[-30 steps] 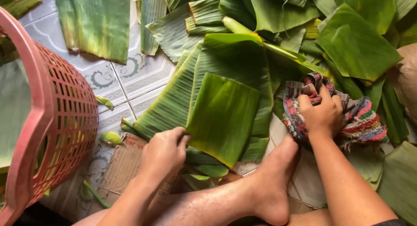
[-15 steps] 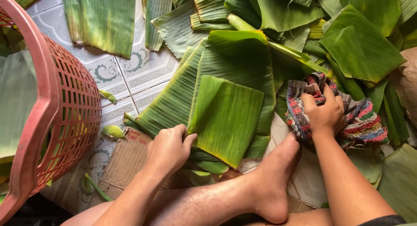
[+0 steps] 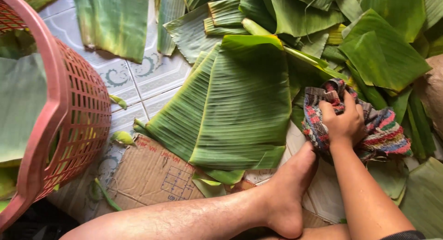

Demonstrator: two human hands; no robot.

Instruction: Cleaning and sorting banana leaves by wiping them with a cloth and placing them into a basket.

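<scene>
Head view: right hand [image 3: 342,122] clenched on striped cloth [image 3: 383,134], right of the flat banana leaf [image 3: 244,111].

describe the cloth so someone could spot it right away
Start at the pink plastic basket on the left and cross the big flat banana leaf toward the right. Above the bare foot, the right hand grips the rag, the only striped, multicoloured woven thing among plain green leaves.
</scene>
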